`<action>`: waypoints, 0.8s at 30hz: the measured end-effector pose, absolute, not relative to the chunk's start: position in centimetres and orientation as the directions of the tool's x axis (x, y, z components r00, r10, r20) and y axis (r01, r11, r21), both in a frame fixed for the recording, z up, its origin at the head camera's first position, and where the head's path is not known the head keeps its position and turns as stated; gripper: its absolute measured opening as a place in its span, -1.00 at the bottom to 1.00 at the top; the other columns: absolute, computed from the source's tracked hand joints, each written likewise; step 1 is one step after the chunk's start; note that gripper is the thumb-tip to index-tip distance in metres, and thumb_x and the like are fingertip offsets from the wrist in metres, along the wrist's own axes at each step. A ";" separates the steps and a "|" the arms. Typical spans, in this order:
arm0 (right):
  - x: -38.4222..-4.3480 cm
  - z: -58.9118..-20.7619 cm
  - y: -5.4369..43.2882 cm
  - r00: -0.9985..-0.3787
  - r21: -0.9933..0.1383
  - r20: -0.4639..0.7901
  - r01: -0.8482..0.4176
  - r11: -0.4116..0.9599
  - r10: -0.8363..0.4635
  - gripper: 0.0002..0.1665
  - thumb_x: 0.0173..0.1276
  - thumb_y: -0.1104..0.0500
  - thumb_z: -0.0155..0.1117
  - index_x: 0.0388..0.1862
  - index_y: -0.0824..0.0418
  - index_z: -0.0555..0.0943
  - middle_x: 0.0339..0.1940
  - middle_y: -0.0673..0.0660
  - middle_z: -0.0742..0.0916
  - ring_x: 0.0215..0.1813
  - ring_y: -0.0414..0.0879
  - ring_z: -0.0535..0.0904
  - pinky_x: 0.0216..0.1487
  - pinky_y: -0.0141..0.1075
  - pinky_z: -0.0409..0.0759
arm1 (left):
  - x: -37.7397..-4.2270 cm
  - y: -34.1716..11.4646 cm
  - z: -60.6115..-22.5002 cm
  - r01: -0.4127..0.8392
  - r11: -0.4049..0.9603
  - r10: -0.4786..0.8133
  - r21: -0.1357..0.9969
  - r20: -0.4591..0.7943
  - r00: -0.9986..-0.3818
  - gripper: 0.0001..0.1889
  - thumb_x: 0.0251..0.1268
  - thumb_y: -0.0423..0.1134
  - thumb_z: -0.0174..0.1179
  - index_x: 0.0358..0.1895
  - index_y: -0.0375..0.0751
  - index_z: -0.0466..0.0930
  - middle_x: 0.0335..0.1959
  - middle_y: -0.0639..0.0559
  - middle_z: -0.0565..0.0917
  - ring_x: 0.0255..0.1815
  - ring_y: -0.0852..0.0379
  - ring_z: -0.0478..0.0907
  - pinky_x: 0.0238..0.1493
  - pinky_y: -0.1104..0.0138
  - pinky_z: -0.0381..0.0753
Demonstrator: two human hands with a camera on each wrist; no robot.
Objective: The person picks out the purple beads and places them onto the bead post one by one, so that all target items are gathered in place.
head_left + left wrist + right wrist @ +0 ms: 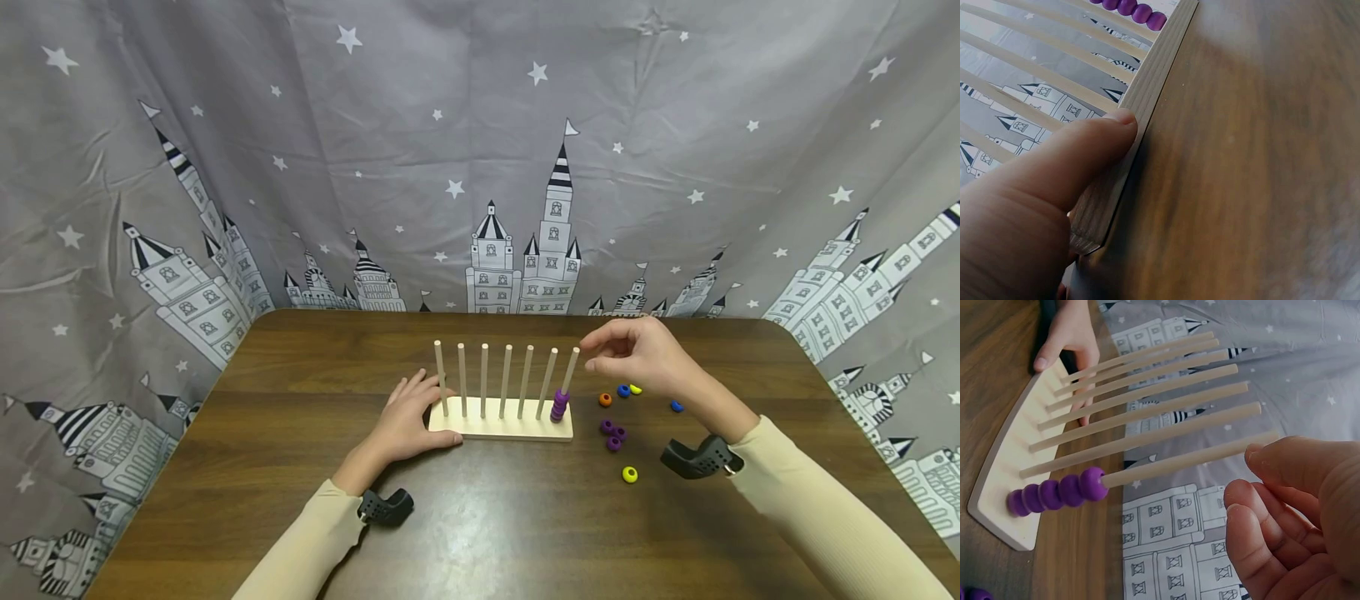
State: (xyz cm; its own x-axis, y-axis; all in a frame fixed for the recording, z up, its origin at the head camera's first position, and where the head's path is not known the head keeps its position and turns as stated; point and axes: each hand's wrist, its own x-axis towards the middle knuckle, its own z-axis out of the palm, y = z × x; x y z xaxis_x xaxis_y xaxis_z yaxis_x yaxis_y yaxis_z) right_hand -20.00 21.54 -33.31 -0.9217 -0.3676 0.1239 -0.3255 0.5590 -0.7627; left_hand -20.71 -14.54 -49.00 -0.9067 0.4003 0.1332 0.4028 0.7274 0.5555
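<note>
A pale wooden peg rack stands on the table with a row of upright dowels. Several purple beads are stacked at the bottom of its rightmost dowel; the other dowels carry none. My left hand grips the left end of the base, thumb along the front edge and fingers behind. Close to the top of the rightmost dowel is my right hand, its fingers loosely bent and a gap between thumb and fingertips. No bead shows between them.
Loose beads lie right of the rack: several purple ones, an orange one, blue ones and yellow ones. A grey curtain printed with castles and stars hangs behind the brown wooden table.
</note>
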 end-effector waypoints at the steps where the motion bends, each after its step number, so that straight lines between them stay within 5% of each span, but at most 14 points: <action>1: -20.0 -33.4 21.7 -0.923 -0.763 0.122 -0.322 0.561 -0.364 -0.76 0.19 0.34 0.47 -0.12 0.33 0.76 -0.26 0.21 0.82 -0.39 -0.35 0.63 -0.43 -0.48 0.57 | -20.7 -14.5 -49.0 0.403 0.728 0.401 0.554 0.133 -0.906 -0.32 -0.05 0.13 0.50 0.18 -0.13 0.66 0.47 -0.28 0.45 0.63 -0.39 0.10 0.62 -0.30 -0.06; 24: -18.3 -40.7 25.7 -0.950 -0.702 0.119 -0.285 0.652 -0.287 -0.74 0.18 0.38 0.43 -0.12 0.38 0.74 -0.37 0.15 0.80 -0.42 -0.42 0.58 -0.45 -0.45 0.56 | -20.8 -14.6 -49.1 0.404 0.729 0.403 0.553 0.131 -0.906 -0.31 -0.05 0.14 0.49 0.19 -0.12 0.65 0.48 -0.27 0.45 0.63 -0.37 0.10 0.62 -0.30 -0.06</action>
State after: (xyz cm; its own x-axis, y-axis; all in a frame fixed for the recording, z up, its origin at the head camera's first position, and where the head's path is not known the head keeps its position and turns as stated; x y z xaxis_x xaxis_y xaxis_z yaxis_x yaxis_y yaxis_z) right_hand -18.27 25.66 -40.74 -0.9505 -0.2870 0.1191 -0.2850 0.6524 -0.7023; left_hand -20.77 -14.63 -49.07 -0.9059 0.4026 0.1313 0.4041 0.7290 0.5525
